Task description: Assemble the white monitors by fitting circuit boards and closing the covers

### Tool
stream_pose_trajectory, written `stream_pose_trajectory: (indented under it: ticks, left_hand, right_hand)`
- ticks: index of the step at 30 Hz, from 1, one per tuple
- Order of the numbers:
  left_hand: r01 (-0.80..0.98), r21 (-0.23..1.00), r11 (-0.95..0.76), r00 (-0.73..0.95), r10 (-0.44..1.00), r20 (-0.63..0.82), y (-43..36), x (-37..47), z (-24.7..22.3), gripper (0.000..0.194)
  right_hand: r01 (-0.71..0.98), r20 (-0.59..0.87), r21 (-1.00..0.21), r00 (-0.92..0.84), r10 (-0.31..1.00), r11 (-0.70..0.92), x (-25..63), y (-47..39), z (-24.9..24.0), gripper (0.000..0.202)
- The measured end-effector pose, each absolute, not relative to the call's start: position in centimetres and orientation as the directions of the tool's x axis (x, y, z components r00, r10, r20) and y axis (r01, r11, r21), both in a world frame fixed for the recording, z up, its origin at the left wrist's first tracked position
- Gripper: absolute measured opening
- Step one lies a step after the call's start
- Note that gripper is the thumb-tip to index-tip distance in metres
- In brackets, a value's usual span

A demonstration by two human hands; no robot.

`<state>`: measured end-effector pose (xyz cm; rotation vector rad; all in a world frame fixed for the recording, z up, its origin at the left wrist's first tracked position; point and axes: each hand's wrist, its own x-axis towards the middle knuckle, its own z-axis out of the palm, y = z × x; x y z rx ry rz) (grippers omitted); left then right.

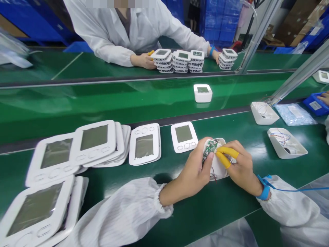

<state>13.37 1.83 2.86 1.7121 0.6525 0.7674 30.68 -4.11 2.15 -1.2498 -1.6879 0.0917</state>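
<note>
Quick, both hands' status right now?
Left hand: closed, holding the green circuit board.
Right hand: fingertips together at the board's edge; what they pinch can't be told.

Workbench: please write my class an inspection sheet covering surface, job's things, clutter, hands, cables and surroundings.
Surface: bench is green and glossy.
Job's things: board raised over a white case; contact between them unclear.
Clutter: panels at left, mostly overlapping; shells and bag at right.
Hands: left hand holds the board; right hand has yellow-covered fingers at its edge, grip unclear.
Cables: blue cord runs from the right wristband; thin wires lie in the shells.
Surroundings: co-worker opposite, hands at stacked units; blue boxes behind.
</note>
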Motion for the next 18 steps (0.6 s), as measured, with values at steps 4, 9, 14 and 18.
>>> stream_pose_trajectory:
  ticks: [4, 9, 14, 18]
  left_hand:
    - [0.059, 0.956, -0.288, 0.715, 0.68, 0.16, 2.4, 13.0, 3.7, 0.032]
    - [0.047, 0.964, -0.263, 0.629, 0.758, 0.176, 1.8, 13.7, 3.5, 0.03]
    - [0.009, 0.973, -0.229, 0.677, 0.718, 0.162, 2.6, 13.6, 3.4, 0.028]
    - [0.025, 0.974, -0.226, 0.745, 0.654, 0.133, 3.2, 12.9, 3.8, 0.029]
  right_hand:
    - [0.677, 0.672, -0.561, 0.035, 0.74, 0.477, 30.7, -4.2, 2.1, 0.017]
    - [0.687, 0.653, -0.603, 0.133, 0.746, 0.405, 29.9, -4.6, 2.1, 0.017]
    - [0.668, 0.653, -0.605, 0.104, 0.751, 0.434, 30.4, -4.1, 2.2, 0.017]
    - [0.631, 0.629, -0.628, 0.067, 0.774, 0.456, 31.1, -4.0, 2.1, 0.014]
